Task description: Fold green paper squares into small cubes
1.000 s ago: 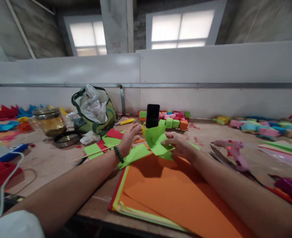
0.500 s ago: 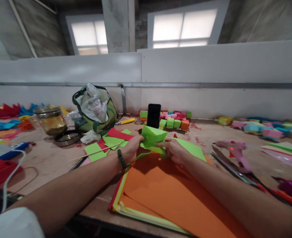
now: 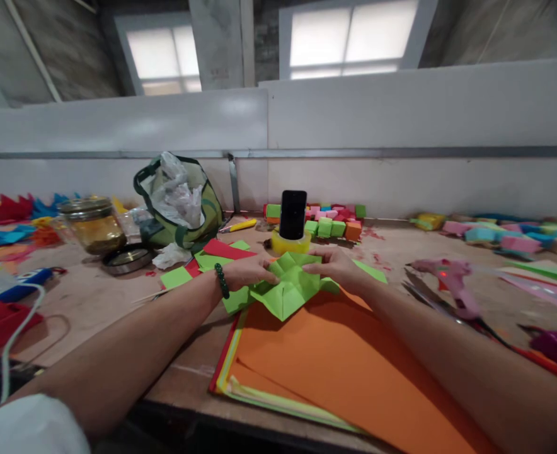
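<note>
While a glass jar point(image 3: 92, 232) and a green bag point(image 3: 211, 217) sit off to the left, the left hand point(image 3: 249, 271) has its fingers closed on one side of a creased green paper point(image 3: 287, 287). That's over the far end of an orange sheet point(image 3: 335, 362), one corner aimed back at the person, kinda squarish, so I can't call a long axis. Right hand point(image 3: 336, 266) pinches its far right edge; pink glue gun point(image 3: 451, 284) further right.

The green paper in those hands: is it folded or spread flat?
Partly spread, not flat: the green paper shows creases and raised folds, with the left hand and right hand touching opposite sides.
</note>
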{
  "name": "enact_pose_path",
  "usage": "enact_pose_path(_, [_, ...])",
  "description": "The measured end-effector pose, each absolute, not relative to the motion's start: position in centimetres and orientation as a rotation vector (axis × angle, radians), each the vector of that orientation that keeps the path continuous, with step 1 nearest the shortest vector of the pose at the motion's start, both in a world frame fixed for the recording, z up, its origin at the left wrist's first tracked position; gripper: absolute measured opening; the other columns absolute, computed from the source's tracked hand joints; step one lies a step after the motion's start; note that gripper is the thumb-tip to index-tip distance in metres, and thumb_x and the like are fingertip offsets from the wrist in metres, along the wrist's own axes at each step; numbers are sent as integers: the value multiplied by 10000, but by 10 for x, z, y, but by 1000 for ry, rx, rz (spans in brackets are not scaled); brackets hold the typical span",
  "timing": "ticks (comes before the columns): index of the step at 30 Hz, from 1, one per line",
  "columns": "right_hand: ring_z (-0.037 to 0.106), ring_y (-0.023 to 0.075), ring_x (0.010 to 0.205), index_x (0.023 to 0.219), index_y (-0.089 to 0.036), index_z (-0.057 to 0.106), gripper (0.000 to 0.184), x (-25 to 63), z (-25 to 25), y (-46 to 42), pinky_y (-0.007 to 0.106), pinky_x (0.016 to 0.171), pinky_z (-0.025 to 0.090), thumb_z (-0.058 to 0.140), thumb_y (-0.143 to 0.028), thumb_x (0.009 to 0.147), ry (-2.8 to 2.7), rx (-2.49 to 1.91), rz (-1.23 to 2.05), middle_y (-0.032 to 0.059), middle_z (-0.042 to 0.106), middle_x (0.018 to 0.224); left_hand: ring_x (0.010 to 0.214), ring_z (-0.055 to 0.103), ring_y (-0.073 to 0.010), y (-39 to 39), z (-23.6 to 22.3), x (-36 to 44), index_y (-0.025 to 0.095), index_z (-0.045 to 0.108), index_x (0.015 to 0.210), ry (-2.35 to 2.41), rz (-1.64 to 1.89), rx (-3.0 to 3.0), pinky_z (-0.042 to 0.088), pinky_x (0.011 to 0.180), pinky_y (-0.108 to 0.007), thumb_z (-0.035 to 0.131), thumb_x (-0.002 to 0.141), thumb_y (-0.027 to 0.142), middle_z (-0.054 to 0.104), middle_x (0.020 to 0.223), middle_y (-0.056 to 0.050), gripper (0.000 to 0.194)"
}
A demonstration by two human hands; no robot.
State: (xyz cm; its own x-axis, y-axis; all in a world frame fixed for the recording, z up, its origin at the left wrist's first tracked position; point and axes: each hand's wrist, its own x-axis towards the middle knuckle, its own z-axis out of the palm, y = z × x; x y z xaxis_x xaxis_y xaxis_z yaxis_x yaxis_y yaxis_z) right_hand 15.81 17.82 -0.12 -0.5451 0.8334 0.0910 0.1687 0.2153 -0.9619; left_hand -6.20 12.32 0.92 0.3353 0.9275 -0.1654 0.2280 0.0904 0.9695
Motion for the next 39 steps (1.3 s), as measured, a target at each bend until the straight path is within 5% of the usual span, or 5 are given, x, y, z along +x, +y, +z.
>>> enact_pose_path(6, [619, 140, 701, 891, -161, 708, 364, 158, 3, 175, 248, 638, 478, 794, -276, 558, -1978, -906, 1543, 23, 704, 819, 576, 594, -124, 122, 12, -61, 117, 703, 656, 1271, 475, 1428, 458, 555, -209, 753, 530, 142, 695, 655, -17, 138])
enact_pose_path(13, [583, 114, 621, 738, -145, 711, 204, 158, 0, 175, 224, 579, 442, 769, -299, 617, -2089, -874, 1613, -2, 680, 710, 572, 585, -118, 120, 13, -59, 120, 696, 766, 1293, 396, 1423, 460, 563, -215, 742, 563, 229, 688, 678, -21, 235])
enact_pose_path(21, [625, 133, 750, 1008, -184, 719, 369, 160, 0, 174, 232, 676, 480, 753, -281, 654, -2083, -816, 1734, 7, 715, 869, 583, 594, -134, 120, 13, -59, 114, 707, 798, 1358, 440, 1482, 460, 539, -217, 728, 553, 246, 700, 727, -38, 279])
enact_pose_path(30, [564, 99, 566, 777, -153, 697, 231, 161, -1, 177, 208, 522, 430, 771, -303, 618, -2089, -1040, 1636, -16, 655, 665, 596, 605, -122, 116, 11, -52, 126, 712, 825, 1369, 538, 1461, 460, 538, -194, 732, 564, 191, 696, 724, -18, 270])
enact_pose_path(39, [615, 116, 653, 1013, -226, 691, 353, 164, 0, 178, 217, 620, 477, 731, -271, 665, -2108, -947, 1622, -25, 699, 779, 596, 614, -126, 125, 10, -61, 120, 713, 736, 1336, 543, 1398, 492, 587, -223, 747, 537, 184, 693, 696, -34, 211])
